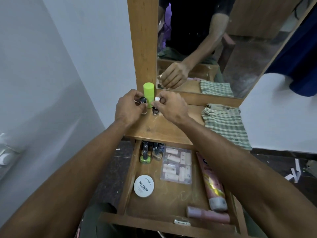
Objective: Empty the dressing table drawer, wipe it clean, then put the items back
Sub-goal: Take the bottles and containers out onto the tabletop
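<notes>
The wooden drawer (130, 182) stands pulled open below the dressing table top (164, 129). Inside lie a round white nail polish remover tub (143, 186), several nail polish bottles (145, 154), a clear box of small tubes (176, 165), a pink tube (211, 188) and a pink bottle (208, 214). Up on the table top, my left hand (127, 109) pinches a black-capped small bottle (142, 100). My right hand (169, 107) pinches a white-capped dark bottle (156, 109). Both bottles stand beside a lime green container (148, 95).
A checked green cloth (226, 124) lies on the right of the table top. The mirror (223, 48) rises behind it. A wall stands to the left, and paper scraps (294, 174) litter the dark floor at right.
</notes>
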